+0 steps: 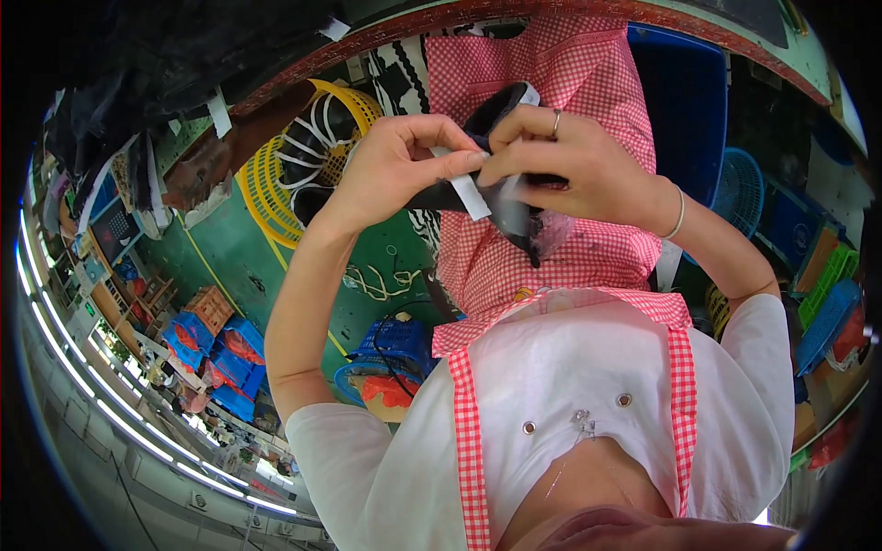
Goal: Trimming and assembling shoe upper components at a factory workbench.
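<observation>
Above my lap, both hands meet at a dark, soft-looking piece (491, 108) with a pale edge at its upper end. My left hand (404, 170) is closed in a pinch, thumb against forefinger, on a narrow white strip (471, 198) that hangs below the fingertips. My right hand (583, 170), with a ring on one finger, curls its fingers around the dark piece; its fingertips are slightly smeared by motion. Part of the dark piece hangs below the right fingers, over the red-and-white checked apron (588, 83). The hands hide its middle.
To the left, a yellow basket (262, 188) holds black pieces with white bands (317, 138). A deep blue bin (684, 110) stands at right. A red-edged bench (367, 37) runs along the far side. Blue crates (234, 367) and loose cord (381, 283) lie on the green floor.
</observation>
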Motion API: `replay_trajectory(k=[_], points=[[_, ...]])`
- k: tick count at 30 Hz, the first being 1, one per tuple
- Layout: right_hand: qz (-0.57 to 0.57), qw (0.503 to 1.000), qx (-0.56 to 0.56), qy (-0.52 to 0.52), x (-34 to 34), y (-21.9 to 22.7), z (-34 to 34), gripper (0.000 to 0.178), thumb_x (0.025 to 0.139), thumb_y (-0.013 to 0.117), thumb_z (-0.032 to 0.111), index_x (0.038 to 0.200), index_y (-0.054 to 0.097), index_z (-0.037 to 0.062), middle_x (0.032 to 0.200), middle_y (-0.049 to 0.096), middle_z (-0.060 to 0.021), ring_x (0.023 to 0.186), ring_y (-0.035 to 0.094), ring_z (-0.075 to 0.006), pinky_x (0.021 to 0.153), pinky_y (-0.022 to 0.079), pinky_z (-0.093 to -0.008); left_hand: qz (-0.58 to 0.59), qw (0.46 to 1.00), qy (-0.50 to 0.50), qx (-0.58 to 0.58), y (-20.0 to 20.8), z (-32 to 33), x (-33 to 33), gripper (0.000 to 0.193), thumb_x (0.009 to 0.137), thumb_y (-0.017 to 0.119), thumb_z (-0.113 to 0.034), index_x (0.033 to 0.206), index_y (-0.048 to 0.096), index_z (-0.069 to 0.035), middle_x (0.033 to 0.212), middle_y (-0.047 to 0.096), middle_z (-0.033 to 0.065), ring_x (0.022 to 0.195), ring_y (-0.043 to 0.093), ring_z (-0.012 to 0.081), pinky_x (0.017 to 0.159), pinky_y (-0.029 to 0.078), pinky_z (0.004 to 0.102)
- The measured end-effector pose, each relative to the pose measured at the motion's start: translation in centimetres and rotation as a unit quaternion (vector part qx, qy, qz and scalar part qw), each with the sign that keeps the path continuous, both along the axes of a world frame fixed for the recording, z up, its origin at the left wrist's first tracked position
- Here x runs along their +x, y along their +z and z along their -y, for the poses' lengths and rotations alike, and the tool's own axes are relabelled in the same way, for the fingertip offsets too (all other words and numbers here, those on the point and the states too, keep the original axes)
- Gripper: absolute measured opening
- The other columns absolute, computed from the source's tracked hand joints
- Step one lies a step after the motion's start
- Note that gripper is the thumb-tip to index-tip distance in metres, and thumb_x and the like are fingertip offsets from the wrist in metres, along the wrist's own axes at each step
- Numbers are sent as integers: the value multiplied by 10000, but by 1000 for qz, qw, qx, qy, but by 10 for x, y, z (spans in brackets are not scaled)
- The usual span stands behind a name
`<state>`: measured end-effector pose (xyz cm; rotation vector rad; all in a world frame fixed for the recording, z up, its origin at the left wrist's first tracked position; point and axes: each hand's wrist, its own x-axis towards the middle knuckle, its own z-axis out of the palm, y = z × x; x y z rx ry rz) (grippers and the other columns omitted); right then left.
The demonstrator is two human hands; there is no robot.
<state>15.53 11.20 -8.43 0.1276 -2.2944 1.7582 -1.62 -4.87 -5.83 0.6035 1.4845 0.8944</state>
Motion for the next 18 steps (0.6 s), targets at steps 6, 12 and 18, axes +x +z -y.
replay_trajectory(k=[6, 12, 18], points=[[-113, 981, 157, -18, -2, -11, 0, 244, 711, 766, 143, 943, 703, 185, 969, 572, 9, 749, 612, -160, 603, 517, -298, 8, 1000, 23, 2, -2, 2, 5, 154, 887, 714, -177, 940, 702, -33, 790, 658, -33, 700, 577, 20, 627, 460, 183], [-129, 980, 147, -41, -3, -20, 8, 197, 706, 768, 158, 887, 691, 165, 889, 560, 8, 742, 578, -171, 560, 496, -294, -70, 996, 55, -1, 0, 8, 19, 155, 884, 712, -173, 934, 698, -27, 753, 656, -25, 658, 575, 25, 601, 461, 188], [-114, 982, 145, -51, 16, -18, 16, 224, 661, 798, 144, 869, 715, 133, 787, 547, -4, 698, 579, -184, 536, 470, -297, -406, 900, -68, 146, 12, -8, 3, 221, 839, 734, -246, 923, 677, -50, 747, 649, 65, 629, 589, 138, 580, 457, 294]])
